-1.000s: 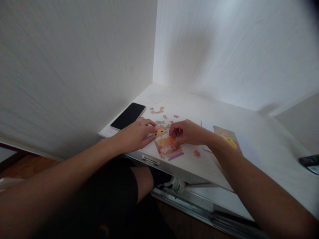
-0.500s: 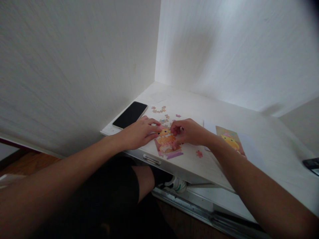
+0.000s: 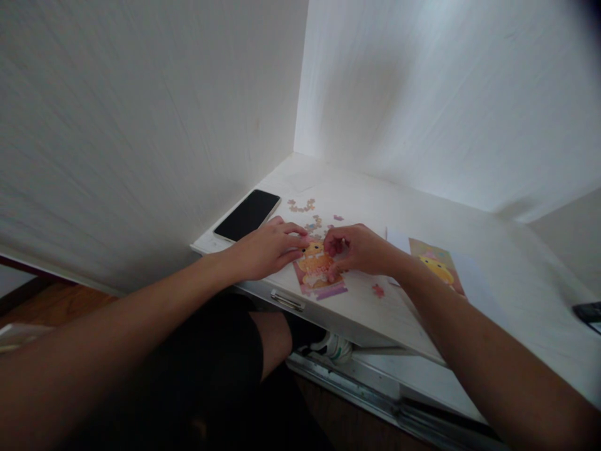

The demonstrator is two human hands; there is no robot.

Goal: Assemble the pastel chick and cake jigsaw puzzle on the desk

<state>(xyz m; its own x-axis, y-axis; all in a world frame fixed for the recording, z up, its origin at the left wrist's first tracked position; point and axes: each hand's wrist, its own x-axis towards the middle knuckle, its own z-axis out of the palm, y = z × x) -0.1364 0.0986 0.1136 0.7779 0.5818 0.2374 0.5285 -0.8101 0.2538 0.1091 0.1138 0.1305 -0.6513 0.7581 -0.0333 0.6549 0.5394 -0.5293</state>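
Note:
A partly assembled jigsaw puzzle (image 3: 317, 266) with a yellow cartoon figure and a pink-purple lower edge lies near the table's front edge. My left hand (image 3: 277, 249) rests at its left side, fingers stretched out, their tips on its upper left part. My right hand (image 3: 352, 248) is at the puzzle's right side with curled fingers, the thumb low against the picture. Whatever is between those fingers is hidden. Loose puzzle pieces (image 3: 303, 205) lie behind the puzzle, some partly covered by my hands. One reddish piece (image 3: 378, 290) sits apart, to the right.
A black-screened phone (image 3: 248, 215) lies left of the puzzle by the wall. On the right, a printed picture card (image 3: 434, 263) of a yellow figure lies on white paper, partly behind my right forearm. A dark object (image 3: 589, 313) is at the far right. A drawer handle (image 3: 287, 300) juts from the table's front.
The view has shifted very slightly. Both hands keep nearly the same place and pose at the puzzle.

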